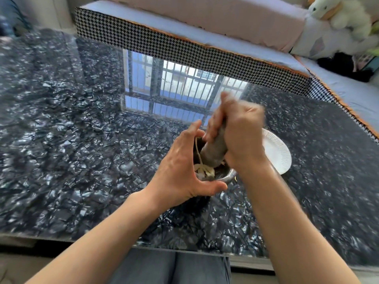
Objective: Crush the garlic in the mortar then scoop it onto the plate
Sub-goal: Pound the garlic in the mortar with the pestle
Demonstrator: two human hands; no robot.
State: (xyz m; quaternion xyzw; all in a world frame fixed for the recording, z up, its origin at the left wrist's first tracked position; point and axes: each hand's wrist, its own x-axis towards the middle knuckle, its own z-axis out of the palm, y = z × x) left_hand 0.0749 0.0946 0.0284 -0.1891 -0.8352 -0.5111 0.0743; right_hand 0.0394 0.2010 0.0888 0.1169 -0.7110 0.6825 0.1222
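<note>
A dark stone mortar (227, 177) stands on the glossy black marbled table (82, 140). My left hand (180, 167) curls round the mortar's left side, thumb at its near rim and fingers over the far rim. My right hand (240, 132), blurred by motion, grips a grey stone pestle (215, 150) whose thick end points down into the bowl. Pale garlic pieces and skin (205, 171) lie inside under the pestle. A white ridged paper plate (276, 152) sits just right of the mortar, partly hidden behind my right hand.
A sofa with a houndstooth edge (184, 46) runs along the table's far side and right side. A plush toy (340, 15) sits at the top right. The table's near edge (184, 250) lies above my knees.
</note>
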